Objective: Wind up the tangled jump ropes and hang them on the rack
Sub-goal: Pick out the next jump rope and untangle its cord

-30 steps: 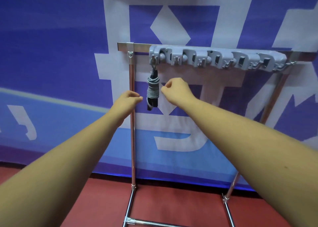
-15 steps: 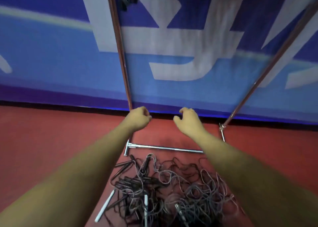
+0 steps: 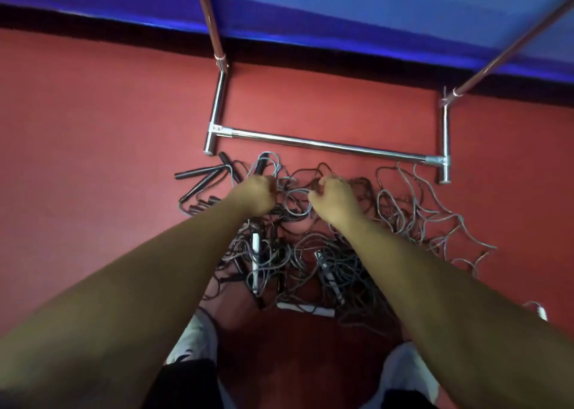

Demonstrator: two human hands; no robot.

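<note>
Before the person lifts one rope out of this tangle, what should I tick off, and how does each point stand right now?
1. Both hands at the tangle: ok. The left hand and right hand are down on the rope pile, fingers curled.
2. One single rope gripped: cannot tell. The fingertips are hidden behind the backs of the hands.
3. That rope free of the others: not ok. Grey and black cords cross one another throughout.
4. Handles easy to find: ok. A white handle and black handles lie exposed.
5. Rack clear of cords: ok. No cord lies over the base bar.
</note>
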